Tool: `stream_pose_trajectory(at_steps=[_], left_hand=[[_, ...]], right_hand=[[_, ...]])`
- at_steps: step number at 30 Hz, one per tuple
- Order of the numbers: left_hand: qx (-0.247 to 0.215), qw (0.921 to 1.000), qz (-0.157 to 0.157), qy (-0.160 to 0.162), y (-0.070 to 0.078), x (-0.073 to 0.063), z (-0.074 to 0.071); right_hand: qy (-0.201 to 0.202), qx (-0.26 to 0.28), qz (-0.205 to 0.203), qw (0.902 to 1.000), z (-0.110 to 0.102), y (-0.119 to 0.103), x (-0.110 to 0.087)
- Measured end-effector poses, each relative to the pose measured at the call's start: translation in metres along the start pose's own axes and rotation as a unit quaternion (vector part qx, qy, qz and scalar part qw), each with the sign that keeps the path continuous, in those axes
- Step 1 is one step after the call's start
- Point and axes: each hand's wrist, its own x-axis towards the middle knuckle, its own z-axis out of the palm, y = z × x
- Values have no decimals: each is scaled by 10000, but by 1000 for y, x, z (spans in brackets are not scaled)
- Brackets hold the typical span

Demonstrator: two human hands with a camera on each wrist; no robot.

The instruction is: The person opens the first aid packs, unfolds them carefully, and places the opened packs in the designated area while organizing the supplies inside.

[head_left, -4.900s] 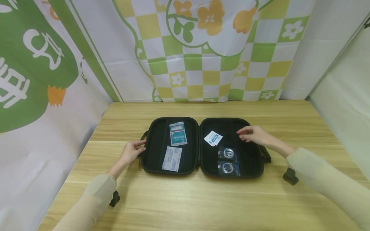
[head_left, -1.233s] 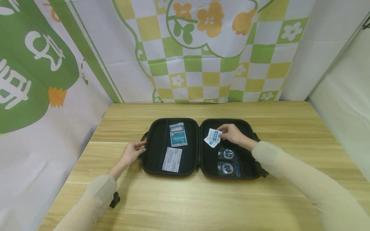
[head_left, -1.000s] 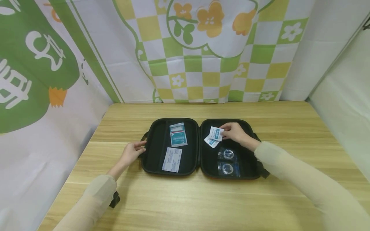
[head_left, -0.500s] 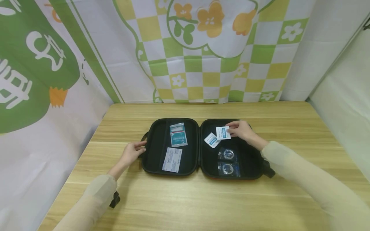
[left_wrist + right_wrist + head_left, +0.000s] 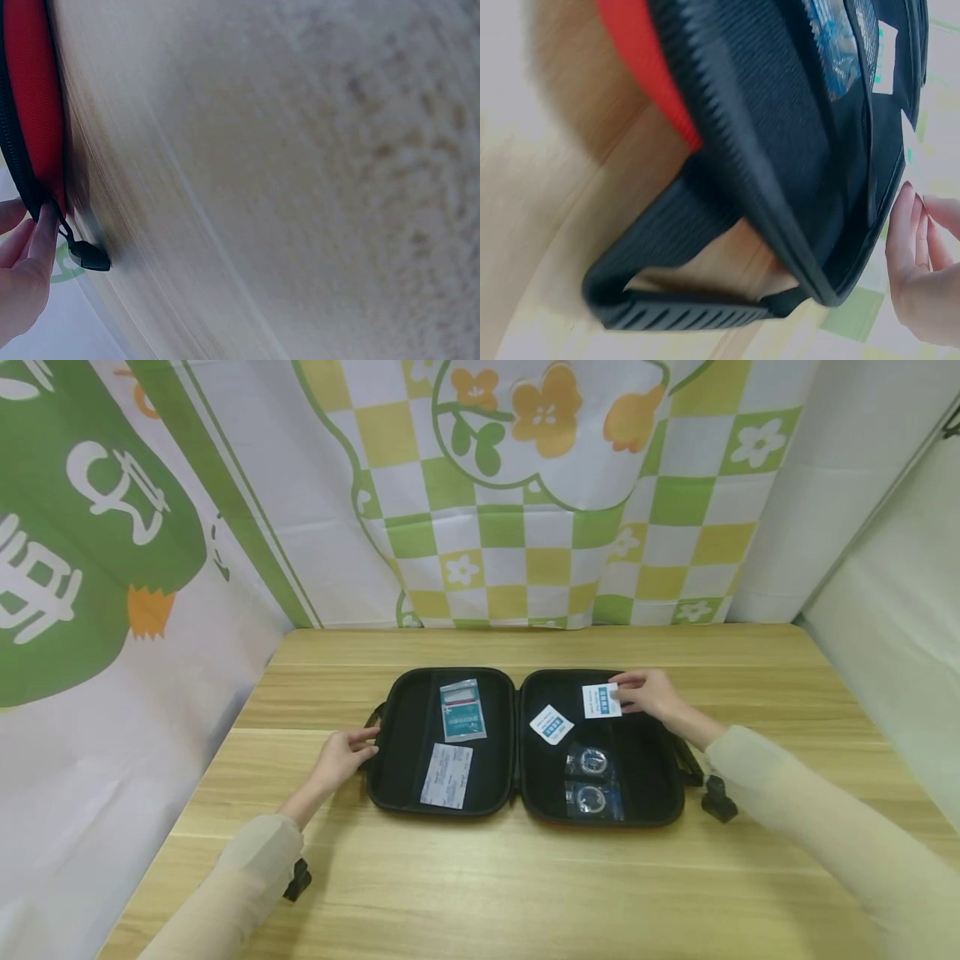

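An unfolded zip case (image 5: 401, 739), black inside and red outside, lies on the table. My left hand (image 5: 343, 758) holds its left edge, with fingertips at the zip seam (image 5: 19, 161) beside a black zip pull (image 5: 88, 256) in the left wrist view. Over the case's right half, my right hand (image 5: 651, 695) pinches a white-and-blue alcohol pad sachet (image 5: 599, 701) by its right side; the right wrist view shows this sachet (image 5: 911, 154) edge-on. A similar sachet (image 5: 551, 726) lies in that half, left of the hand.
Two clear packets with pale rings, one upper packet (image 5: 591, 762) and one lower packet (image 5: 592, 799), lie in the right half. A teal packet (image 5: 463, 714) and a white printed packet (image 5: 447, 776) lie in the left half. A carry handle (image 5: 682, 311) sticks out at the right.
My right hand reached leftward, took the upper sachet off the other one, and has drawn it right and slightly back. The left hand stays at the case's edge.
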Motion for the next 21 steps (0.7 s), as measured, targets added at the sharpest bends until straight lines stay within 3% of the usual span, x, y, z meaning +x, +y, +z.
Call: stream_pose_trajectory(at_steps=[21], left_hand=[[7, 10000, -16, -11, 0, -1, 0]], right_hand=[[-139, -684, 154, 9974, -32, -1, -15]])
